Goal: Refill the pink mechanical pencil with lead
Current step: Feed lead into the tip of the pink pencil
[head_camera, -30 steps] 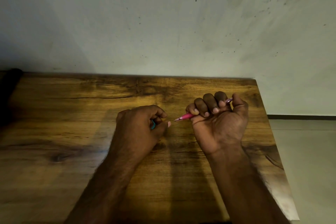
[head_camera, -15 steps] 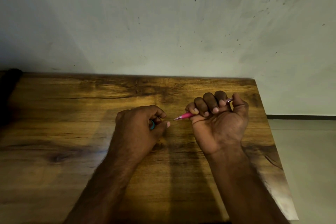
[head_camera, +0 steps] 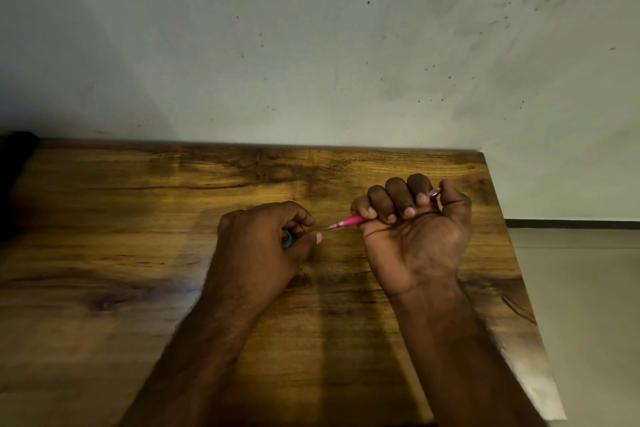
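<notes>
My right hand (head_camera: 415,236) is a fist, palm up, wrapped around the pink mechanical pencil (head_camera: 349,221). The pencil's tip points left and its rear end pokes out by the thumb. My left hand (head_camera: 266,243) is curled with the thumb and forefinger pinched right in front of the pencil tip. A small teal object (head_camera: 288,240), perhaps a lead case, shows inside the left palm. Any lead between the fingertips is too thin to make out.
Both hands rest over a wooden table (head_camera: 138,218) that stands against a stained pale wall (head_camera: 311,45). The table's right edge (head_camera: 519,270) drops to a light floor. A dark object (head_camera: 14,163) sits at the far left edge.
My left hand has shifted slightly left, so the gap between its thumb tip and the pencil tip is a little wider. The right hand stays in place.
</notes>
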The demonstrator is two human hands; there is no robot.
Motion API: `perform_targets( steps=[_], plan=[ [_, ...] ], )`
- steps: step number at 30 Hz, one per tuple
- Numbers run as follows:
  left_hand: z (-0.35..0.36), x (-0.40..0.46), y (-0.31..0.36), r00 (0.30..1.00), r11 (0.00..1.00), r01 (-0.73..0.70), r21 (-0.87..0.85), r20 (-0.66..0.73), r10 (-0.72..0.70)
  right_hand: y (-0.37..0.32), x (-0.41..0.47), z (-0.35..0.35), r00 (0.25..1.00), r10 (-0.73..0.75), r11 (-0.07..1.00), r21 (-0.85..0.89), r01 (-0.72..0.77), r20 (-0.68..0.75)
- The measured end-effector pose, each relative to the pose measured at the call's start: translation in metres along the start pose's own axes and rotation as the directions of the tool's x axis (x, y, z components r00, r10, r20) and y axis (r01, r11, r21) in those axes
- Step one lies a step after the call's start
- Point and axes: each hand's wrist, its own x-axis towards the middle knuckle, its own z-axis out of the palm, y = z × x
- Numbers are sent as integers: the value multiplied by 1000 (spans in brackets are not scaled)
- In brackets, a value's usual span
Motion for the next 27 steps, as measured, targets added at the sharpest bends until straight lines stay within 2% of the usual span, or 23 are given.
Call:
perform_targets(
  steps=[27],
  plan=[
    [1,0,-2,1000,1000,1,-9,-4,-1,1,0,1,1000,-5,1000,-31,5,-9]
  ],
)
